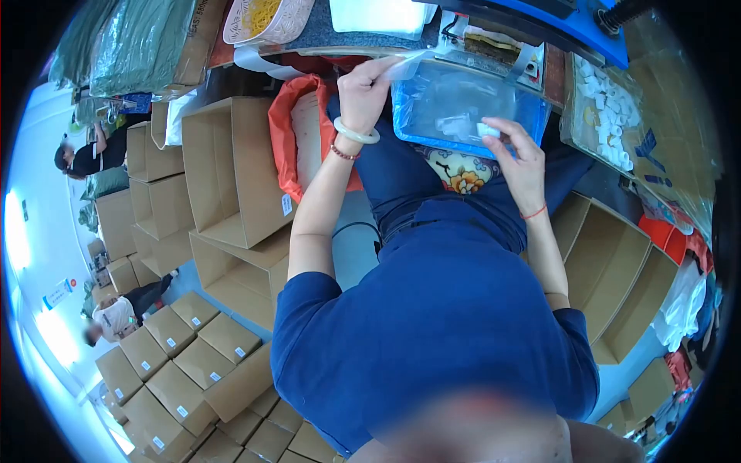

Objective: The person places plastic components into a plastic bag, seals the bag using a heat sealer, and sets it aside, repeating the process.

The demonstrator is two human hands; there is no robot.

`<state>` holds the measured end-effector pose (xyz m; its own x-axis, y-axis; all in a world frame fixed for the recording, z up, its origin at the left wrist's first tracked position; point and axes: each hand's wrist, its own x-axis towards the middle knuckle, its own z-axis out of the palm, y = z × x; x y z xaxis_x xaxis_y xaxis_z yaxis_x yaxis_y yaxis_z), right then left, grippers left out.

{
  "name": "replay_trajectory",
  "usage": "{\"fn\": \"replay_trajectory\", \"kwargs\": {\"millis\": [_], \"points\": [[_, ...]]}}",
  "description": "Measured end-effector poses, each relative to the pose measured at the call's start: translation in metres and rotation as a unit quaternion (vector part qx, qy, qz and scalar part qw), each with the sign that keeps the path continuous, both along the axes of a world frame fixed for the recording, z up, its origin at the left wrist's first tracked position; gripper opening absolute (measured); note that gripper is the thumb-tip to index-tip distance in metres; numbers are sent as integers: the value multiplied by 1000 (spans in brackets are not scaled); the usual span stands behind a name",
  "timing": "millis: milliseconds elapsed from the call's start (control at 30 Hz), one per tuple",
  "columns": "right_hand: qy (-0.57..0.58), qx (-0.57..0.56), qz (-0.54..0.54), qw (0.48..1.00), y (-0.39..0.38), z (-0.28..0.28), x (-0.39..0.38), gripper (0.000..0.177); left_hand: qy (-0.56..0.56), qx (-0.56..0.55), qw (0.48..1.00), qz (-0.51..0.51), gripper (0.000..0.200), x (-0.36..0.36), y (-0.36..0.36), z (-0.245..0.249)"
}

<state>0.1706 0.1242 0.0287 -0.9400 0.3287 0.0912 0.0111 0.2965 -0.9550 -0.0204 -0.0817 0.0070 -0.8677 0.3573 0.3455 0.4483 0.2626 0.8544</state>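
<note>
At the upper centre, my left hand (364, 94), with a pale bangle at the wrist, pinches a thin translucent plastic piece (403, 69) at the tray's left edge. My right hand (519, 158) holds a small white roll (488, 130) between thumb and fingertips, over the near right part of the blue-rimmed tray (465, 147). Inside the tray lie clear plastic and a few whitish pieces (457, 125), too unclear to name. The tray rests above my lap, beside a floral cloth (465, 176). My hands are apart.
Many white rolls (610, 116) lie on the right. A blue machine (571, 27) stands above the tray. A patterned basket (289, 21) holds yellow items. An orange-red bag (284, 139) and open cartons (239, 170) are at left. Two people (104, 150) are farther off.
</note>
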Motion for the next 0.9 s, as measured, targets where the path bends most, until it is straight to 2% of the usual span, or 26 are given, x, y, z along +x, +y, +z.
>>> {"fn": "replay_trajectory", "kwargs": {"millis": [67, 167, 200, 267, 300, 333, 367, 400, 467, 500, 600, 733, 800, 833, 867, 900], "points": [[-4, 11, 1, 1000, -6, -4, -3, 26, -194, 65, 977, -59, 19, 19, 7, 17], [-7, 13, -7, 1000, 0, -2, -8, 25, -259, 80, 957, -107, 19, 26, 18, 15], [13, 23, -15, 1000, 3, 4, -11, 25, -245, 110, 960, -79, 19, 26, 20, 10], [41, 43, -20, 998, 6, 12, -15, 24, -72, 104, 991, 30, 17, 13, 17, 7], [44, 42, -19, 998, 5, 11, -16, 24, 175, -7, 979, 108, 23, -8, 6, 3], [43, 50, -13, 998, 4, 10, -16, 24, 324, -60, 933, 148, 26, -27, 1, 11], [41, 58, -5, 997, 2, 7, -17, 25, 461, -111, 860, 186, 31, -43, 1, 17], [41, 57, -4, 998, -1, 3, -18, 25, 469, -137, 854, 180, 26, -57, 1, 4], [27, 49, 21, 998, -4, -7, -19, 25, 340, -255, 901, 81, 20, -63, 7, -33], [27, 50, 23, 998, -5, -9, -17, 25, 373, -250, 892, 49, 17, -79, 12, -73], [52, 98, 25, 994, 0, -11, -16, 25, 304, -198, 930, 53, 15, -73, 6, -62], [2, 67, 26, 997, 3, -6, -20, 25, 270, -188, 944, 42, 13, -71, 1, -43], [23, 68, 9, 997, 0, 1, -15, 25, 204, -131, 969, 34, 15, -49, 0, -18], [38, 66, -11, 997, -1, 3, -13, 26, 134, -75, 988, 22, 18, -33, 4, -1], [44, 41, -9, 998, -2, 4, -10, 25, 131, -75, 988, 20, 18, -20, 7, 11], [37, 40, -10, 998, -3, 4, -9, 25, 23, -26, 999, -14, 19, -8, 9, 19]]}}
